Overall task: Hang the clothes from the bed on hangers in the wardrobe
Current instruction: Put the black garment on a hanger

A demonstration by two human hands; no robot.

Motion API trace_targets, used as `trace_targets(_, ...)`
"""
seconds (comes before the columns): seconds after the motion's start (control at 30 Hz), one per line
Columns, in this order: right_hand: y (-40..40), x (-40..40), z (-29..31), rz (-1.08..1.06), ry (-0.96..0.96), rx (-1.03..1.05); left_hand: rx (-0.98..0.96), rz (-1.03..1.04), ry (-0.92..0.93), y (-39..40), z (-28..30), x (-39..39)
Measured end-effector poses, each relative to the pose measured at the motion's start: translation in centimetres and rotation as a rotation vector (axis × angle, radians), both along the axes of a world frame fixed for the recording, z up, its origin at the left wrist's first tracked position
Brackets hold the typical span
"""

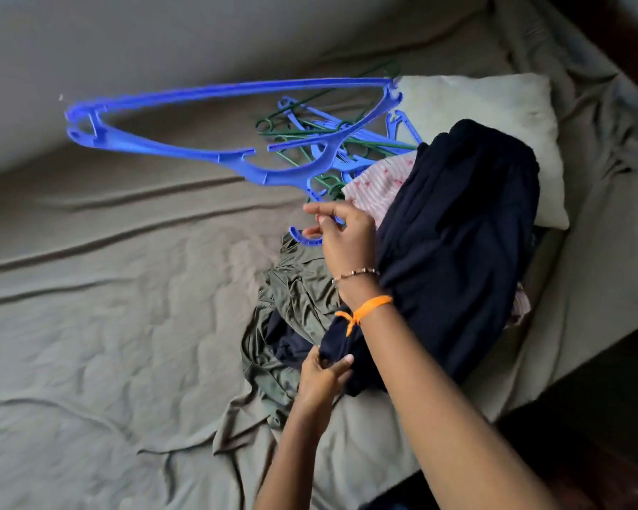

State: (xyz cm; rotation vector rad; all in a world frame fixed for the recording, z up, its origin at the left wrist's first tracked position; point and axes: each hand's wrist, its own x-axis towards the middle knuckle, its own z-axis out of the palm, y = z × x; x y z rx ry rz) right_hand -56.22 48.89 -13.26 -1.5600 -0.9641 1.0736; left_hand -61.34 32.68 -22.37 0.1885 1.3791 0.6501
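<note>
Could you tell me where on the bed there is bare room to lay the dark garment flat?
Bare sheet lies left of the olive garment, below the blue hanger. Crowded: the hanger pile, pillow and dark garment.

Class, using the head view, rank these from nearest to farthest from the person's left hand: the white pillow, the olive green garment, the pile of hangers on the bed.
Measured from the left hand, which pinches the dark navy garment:
1. Olive green garment, right beside the hand, on the bed.
2. Pile of hangers, further up the bed, past the right hand.
3. White pillow, at the bed's far right.
</note>
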Motion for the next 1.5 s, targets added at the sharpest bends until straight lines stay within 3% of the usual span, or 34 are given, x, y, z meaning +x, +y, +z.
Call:
trace_targets(0.13,-9.9,2.0,0.7,-0.027,-0.165,0.117,-0.08,0.079,-0.214,0.3,0.9,-0.7)
trace_targets(0.33,-26.1,4.1,-2.5,-0.287,-0.137,-0.056,-0.061,0.133,-0.587,-1.1,1.0,-3.5)
trace_targets(0.47,-31.4,2.3,-5.6,-0.363,-0.089,-0.245,-0.05,0.114,-0.482,-4.0,0.7,-2.7)
trace_targets(0.57,-33.7,2.0,-8.0,-0.135,-0.095,-0.478,0.004,0.056,-0.259,-5.4,-0.5,-2.3)
trace_targets(0.67,-33.2,2.7,-8.7,0.027,-0.402,-0.607,0.014,-0.01,-0.098,-5.3,-1.8,-2.2)
trace_targets(0.8,-28.1,3.6,-9.0,0.023,-0.632,-0.345,0.044,-0.04,-0.047,-4.2,-2.9,-1.6)
trace_targets(0.9,-24.6,5.3,-12.2,0.261,-0.741,-0.39,0.019,-0.05,0.012,-4.0,-3.7,-1.4)
trace_targets(1.0,-23.2,7.3,-14.9,0.398,-1.093,-0.356,0.021,-0.07,0.035,-4.5,-4.4,-1.7)
trace_targets(1.07,-22.7,8.0,-15.4,0.432,-1.217,-0.324,0.0,-0.07,0.027,-4.7,-4.7,-1.8)
trace_targets(1.23,-21.2,8.2,-15.1,0.324,-1.224,-0.243,0.027,-0.037,0.007,-3.9,-4.0,-1.7)
trace_targets(1.4,-21.2,7.6,-13.1,0.166,-0.993,-0.23,0.099,0.018,-0.063,-3.7,-2.0,-1.0)
trace_targets(1.5,-20.8,8.3,-10.1,0.099,-0.845,-0.118,0.21,0.11,-0.129,-4.0,-0.3,0.2)
